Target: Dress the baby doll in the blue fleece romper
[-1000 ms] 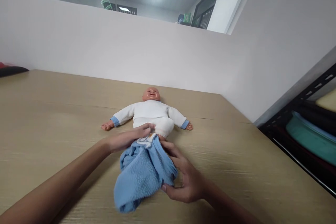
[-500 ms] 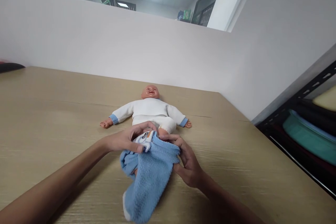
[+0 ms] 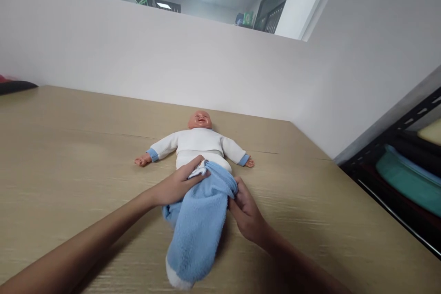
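A baby doll (image 3: 200, 143) in a white top with blue cuffs lies on its back on the wooden table (image 3: 69, 147), arms spread. A pair of fluffy blue trousers (image 3: 198, 225) covers its legs and reaches up to its waist. My left hand (image 3: 179, 184) pinches the waistband at the doll's left hip side as I see it. My right hand (image 3: 245, 211) grips the waistband on the other side, fingers curled into the fabric. The doll's legs are hidden inside the trousers.
A white partition wall (image 3: 138, 59) runs behind the table. At the right stands a black metal rack (image 3: 389, 147) holding folded teal and yellow items (image 3: 409, 179). A dark object (image 3: 15, 86) lies at the table's far left edge.
Both hands have drawn the blue trousers up from the doll's thighs to its waist. The trouser legs now lie straighter along the table.
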Available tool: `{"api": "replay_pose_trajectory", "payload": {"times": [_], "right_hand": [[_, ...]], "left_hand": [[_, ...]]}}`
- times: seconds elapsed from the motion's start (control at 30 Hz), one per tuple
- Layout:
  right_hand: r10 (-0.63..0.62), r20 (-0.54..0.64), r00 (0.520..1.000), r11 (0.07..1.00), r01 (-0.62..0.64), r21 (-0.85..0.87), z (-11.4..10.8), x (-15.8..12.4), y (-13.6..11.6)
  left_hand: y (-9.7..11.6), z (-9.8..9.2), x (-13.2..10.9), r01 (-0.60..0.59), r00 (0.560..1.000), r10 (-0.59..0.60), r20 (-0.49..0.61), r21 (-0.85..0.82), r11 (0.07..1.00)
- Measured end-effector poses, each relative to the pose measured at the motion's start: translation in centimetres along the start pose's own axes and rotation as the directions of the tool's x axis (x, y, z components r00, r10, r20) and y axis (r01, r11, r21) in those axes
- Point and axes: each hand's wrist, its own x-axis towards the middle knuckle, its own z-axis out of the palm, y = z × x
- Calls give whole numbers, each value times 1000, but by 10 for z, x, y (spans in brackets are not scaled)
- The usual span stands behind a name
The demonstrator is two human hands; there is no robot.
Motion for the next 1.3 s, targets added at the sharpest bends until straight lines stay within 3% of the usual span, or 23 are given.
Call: {"api": "replay_pose_trajectory", "payload": {"times": [0.2,0.4,0.53,0.7,0.87,0.97,1.07,1.3], "right_hand": [[40,-149,988,999,-41,-3,-5,9,2],[-65,-278,958,981,10,-195,-7,10,2],[-24,-281,960,988,-21,-156,-4,11,-5],[-50,-260,964,972,-13,-234,-6,12,-7],[-62,-192,979,951,0,-308,-10,17,-2],[-105,-257,961,932,5,-363,-10,19,1],[-149,-351,925,927,8,-375,-13,21,4],[20,-358,934,987,-76,-144,-27,35,18]], "left_hand": [[3,8,0,86,996,-83,28,-136,987],[1,4,-4,-131,975,166,147,-220,967],[2,4,-3,-236,946,277,169,-227,945],[1,10,-1,-150,988,155,24,-148,978],[-4,19,7,-60,989,36,-144,-169,984],[-8,23,12,-11,991,-15,-130,-196,981],[-9,23,13,-39,994,14,-108,-230,972],[-2,23,18,-49,995,26,-93,-251,967]]}}
